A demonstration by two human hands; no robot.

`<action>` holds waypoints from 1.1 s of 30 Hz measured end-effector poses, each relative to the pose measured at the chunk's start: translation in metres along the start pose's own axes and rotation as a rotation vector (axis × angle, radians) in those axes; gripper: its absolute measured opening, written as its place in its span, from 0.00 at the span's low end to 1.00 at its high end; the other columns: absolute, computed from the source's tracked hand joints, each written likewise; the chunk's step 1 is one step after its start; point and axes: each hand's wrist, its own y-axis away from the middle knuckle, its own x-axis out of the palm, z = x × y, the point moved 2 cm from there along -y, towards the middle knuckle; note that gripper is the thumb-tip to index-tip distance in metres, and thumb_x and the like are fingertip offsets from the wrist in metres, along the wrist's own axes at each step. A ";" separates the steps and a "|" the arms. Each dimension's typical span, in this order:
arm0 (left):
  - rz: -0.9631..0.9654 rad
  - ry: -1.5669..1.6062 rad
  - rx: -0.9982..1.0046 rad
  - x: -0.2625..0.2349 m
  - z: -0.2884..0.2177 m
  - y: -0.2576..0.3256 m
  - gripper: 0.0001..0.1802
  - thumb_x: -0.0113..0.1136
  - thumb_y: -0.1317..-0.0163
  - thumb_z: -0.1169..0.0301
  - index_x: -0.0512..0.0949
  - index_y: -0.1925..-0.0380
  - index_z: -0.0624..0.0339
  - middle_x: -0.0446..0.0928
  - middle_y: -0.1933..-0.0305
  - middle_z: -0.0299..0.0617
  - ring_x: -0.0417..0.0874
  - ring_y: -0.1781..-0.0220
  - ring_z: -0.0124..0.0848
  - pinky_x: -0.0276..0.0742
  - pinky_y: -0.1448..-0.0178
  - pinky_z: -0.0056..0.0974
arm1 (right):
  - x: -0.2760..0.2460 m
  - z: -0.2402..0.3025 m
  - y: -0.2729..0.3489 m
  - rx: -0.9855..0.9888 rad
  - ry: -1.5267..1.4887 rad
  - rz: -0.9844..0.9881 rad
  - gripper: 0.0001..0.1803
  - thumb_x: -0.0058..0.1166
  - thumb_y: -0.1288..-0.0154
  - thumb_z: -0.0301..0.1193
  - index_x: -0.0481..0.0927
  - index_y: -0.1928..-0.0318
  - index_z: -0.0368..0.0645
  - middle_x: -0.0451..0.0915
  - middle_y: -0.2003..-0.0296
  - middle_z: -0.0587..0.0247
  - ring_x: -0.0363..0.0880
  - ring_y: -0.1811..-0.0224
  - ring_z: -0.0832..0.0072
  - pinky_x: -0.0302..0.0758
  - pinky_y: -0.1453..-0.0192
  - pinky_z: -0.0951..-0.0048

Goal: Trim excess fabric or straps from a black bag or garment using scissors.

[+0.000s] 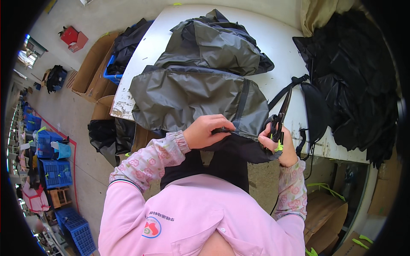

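White worktable (273, 47) carries a grey bag (192, 96); at its near edge, the left hand (208, 130) pinches the bag's seam, the right hand (279, 145) grips black scissors (279, 119).

A bag (196, 96) lies on the table (277, 47), another bag (218, 42) behind it, crates (55, 170) far left.

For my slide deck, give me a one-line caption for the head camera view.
At a white table, the left hand pinches a grey bag's edge while the right hand holds black scissors.
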 end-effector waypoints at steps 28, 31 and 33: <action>0.320 0.950 -0.742 0.016 0.020 0.005 0.15 0.65 0.40 0.76 0.80 0.52 0.63 0.75 0.68 0.27 0.72 0.66 0.16 0.68 0.59 0.25 | -0.015 0.053 0.009 -0.466 1.301 0.098 0.26 0.74 0.60 0.41 0.75 0.63 0.44 0.76 0.69 0.62 0.76 0.62 0.63 0.65 0.56 0.62; 0.334 0.921 -0.735 0.017 0.021 0.007 0.15 0.65 0.40 0.76 0.80 0.52 0.63 0.76 0.68 0.28 0.72 0.66 0.16 0.69 0.59 0.25 | -0.017 0.050 0.008 -0.448 1.327 0.118 0.24 0.74 0.60 0.41 0.75 0.66 0.44 0.77 0.73 0.63 0.77 0.65 0.63 0.66 0.56 0.62; 0.335 0.938 -0.726 0.017 0.021 0.008 0.15 0.65 0.40 0.76 0.81 0.52 0.63 0.76 0.67 0.28 0.72 0.66 0.16 0.69 0.59 0.25 | -0.020 0.045 0.009 -0.422 1.337 0.133 0.23 0.74 0.60 0.41 0.74 0.68 0.45 0.77 0.74 0.63 0.78 0.67 0.64 0.66 0.56 0.62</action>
